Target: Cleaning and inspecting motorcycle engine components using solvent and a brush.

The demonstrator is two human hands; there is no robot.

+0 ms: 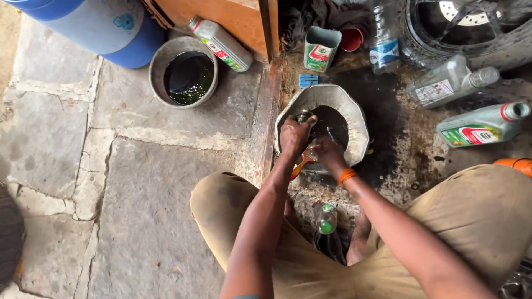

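While a round bucket of dark liquid (189, 76) stands off to the left on the stone floor (127, 182), the left hand (296, 133) is closed around a small metal part (303, 116) over the dented metal basin (354, 119); just beside it the right hand (328, 151) curls inside the basin, its hold unclear, grey-green oil bottles (481, 125) lying farther right.

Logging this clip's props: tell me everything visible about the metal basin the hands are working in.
The metal basin is a dull grey, many-sided pan with a wide faceted rim, looking like worn sheet metal. Its inside is dark, apparently oily. It sits tilted on the stained, oil-blackened floor beside a wooden threshold. The left hand grips a small metal part over its near rim; the right hand reaches inside. What they hold is too small to identify.
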